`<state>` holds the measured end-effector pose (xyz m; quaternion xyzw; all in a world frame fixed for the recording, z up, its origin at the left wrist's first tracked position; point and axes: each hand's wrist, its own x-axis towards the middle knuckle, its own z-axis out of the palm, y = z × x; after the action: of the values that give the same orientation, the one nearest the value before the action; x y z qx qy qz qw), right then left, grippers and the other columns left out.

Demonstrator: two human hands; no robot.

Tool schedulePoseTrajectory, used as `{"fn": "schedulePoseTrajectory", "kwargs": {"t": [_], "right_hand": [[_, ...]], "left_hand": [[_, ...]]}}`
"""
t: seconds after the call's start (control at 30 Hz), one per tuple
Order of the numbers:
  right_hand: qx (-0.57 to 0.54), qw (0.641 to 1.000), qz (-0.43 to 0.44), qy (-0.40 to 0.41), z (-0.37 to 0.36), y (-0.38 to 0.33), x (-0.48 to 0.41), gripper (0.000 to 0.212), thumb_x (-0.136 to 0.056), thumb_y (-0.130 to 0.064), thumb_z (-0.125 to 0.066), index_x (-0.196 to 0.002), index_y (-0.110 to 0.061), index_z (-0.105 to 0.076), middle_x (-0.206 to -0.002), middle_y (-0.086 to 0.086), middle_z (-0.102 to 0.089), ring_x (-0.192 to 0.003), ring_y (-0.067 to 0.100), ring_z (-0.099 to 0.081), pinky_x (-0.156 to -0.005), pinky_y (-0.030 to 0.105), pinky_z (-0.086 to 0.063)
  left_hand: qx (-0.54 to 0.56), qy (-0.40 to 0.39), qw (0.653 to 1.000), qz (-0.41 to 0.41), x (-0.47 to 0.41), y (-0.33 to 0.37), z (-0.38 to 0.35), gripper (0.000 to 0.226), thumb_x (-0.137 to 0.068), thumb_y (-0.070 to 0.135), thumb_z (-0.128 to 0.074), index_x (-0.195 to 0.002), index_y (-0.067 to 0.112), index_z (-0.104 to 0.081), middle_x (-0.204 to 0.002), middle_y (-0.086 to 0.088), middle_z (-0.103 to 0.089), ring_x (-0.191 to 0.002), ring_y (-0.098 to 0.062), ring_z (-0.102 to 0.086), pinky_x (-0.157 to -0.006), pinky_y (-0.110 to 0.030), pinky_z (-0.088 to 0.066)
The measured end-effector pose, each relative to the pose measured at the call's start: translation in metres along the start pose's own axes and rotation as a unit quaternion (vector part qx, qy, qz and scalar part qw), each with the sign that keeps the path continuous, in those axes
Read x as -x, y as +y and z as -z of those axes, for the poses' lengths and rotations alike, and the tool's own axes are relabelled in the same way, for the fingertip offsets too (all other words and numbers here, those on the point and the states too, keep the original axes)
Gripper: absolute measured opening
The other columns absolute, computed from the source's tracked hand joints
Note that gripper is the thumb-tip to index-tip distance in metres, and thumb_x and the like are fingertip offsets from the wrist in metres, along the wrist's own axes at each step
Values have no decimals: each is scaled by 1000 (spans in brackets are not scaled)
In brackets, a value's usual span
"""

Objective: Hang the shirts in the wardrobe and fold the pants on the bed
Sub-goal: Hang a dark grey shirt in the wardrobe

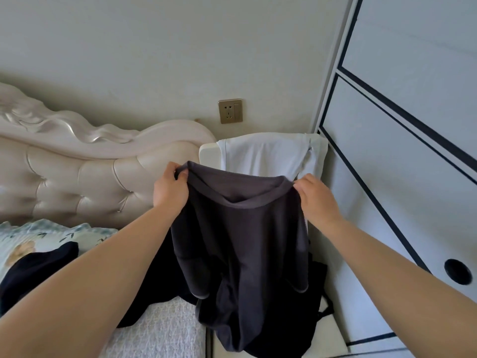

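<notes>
A dark grey garment (245, 241) hangs in front of me, held up by its top band. My left hand (169, 188) grips the band's left end and my right hand (318, 196) pinches its right end. Its lower part droops onto more dark clothing (317, 301) beneath it. A white garment (265, 156) is draped over the nightstand behind. Another black garment (38, 270) lies on the bed (165, 329) at lower left. The wardrobe (402, 161) stands to the right with its sliding door closed.
A cream tufted headboard (77, 174) runs along the left wall. A floral pillow (51, 233) lies beside the black garment. A gold wall socket (230, 111) sits above the white nightstand (207, 153). The wardrobe door has a round recessed handle (457, 275).
</notes>
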<state>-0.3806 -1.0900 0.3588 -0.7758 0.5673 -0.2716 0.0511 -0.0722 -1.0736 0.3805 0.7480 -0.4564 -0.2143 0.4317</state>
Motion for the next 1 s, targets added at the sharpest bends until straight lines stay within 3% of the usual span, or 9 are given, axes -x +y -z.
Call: {"fn": "schedulePoseTrajectory", "kwargs": {"t": [0.13, 0.23, 0.4, 0.57, 0.67, 0.77, 0.87, 0.93, 1.0], "right_hand": [[0, 987, -149, -58, 10, 6, -14, 34, -97, -17, -37, -97, -17, -70, -109, 4, -62, -98, 24, -57, -74, 31, -43], [-133, 955, -216, -157, -2, -10, -18, 24, -94, -28, -48, -95, -18, -71, -108, 1, -66, -101, 22, -59, -82, 31, -45], [-197, 930, -204, -233, -41, -37, -8, 44, -91, -30, -57, -133, -21, -48, -124, 0, -52, -104, 13, -49, -86, 24, -38], [-139, 931, -164, -296, -65, -39, 6, 79, -78, -34, -71, -144, -27, -29, -144, 1, -31, -131, 22, -35, -103, 32, -35], [-73, 935, -157, -308, -76, -34, 17, 79, -77, -36, -72, -144, -27, -31, -144, 1, -32, -132, 25, -33, -103, 38, -37], [-55, 935, -163, -310, -82, -30, 26, 60, -80, -32, -66, -135, -28, -44, -137, -1, -39, -124, 23, -42, -98, 36, -41], [-79, 935, -190, -288, -85, -32, 27, 16, -86, -24, -51, -96, -19, -62, -102, 1, -58, -97, 24, -57, -74, 33, -45], [-147, 922, -258, -247, -79, -30, 21, 17, -89, -19, -43, -79, -13, -56, -80, 2, -57, -78, 24, -57, -63, 33, -40], [-252, 889, -329, -196, -65, -28, 10, 24, -93, -16, -39, -71, -15, -48, -74, 1, -49, -67, 16, -48, -67, 36, -41]], "left_hand": [[-24, -17, 999, -27, 5, 4, 6, 9, -98, 28, -40, -97, 25, -48, -82, 4, -57, -76, -13, -53, -56, -29, -37], [-62, -62, 991, -105, 11, 17, 4, 9, -97, 24, -41, -93, 28, -47, -82, 3, -59, -77, -12, -53, -64, -32, -42], [-94, -129, 967, -198, 19, 33, 5, 10, -96, 21, -46, -97, 30, -51, -86, -1, -63, -81, -21, -57, -75, -43, -49], [-82, -147, 958, -233, 27, 39, 12, 11, -94, 21, -49, -97, 30, -55, -88, -2, -66, -84, -21, -59, -80, -48, -50], [-51, -137, 961, -233, 30, 44, 17, 14, -93, 20, -49, -92, 33, -53, -89, -1, -66, -87, -22, -59, -82, -49, -49], [-30, -114, 965, -232, 32, 46, 20, 28, -93, 19, -50, -83, 45, -49, -85, 11, -64, -84, -17, -58, -81, -44, -49], [-18, -102, 968, -229, 29, 45, 22, 33, -93, 19, -49, -81, 50, -48, -84, 14, -62, -82, -13, -56, -78, -40, -48], [-15, -94, 970, -223, 25, 44, 25, 34, -93, 19, -49, -81, 52, -49, -84, 19, -60, -82, -3, -54, -74, -31, -47], [-13, -73, 973, -218, 20, 44, 30, 35, -93, 18, -48, -81, 51, -50, -82, 26, -59, -82, 7, -52, -68, -17, -41]]}}
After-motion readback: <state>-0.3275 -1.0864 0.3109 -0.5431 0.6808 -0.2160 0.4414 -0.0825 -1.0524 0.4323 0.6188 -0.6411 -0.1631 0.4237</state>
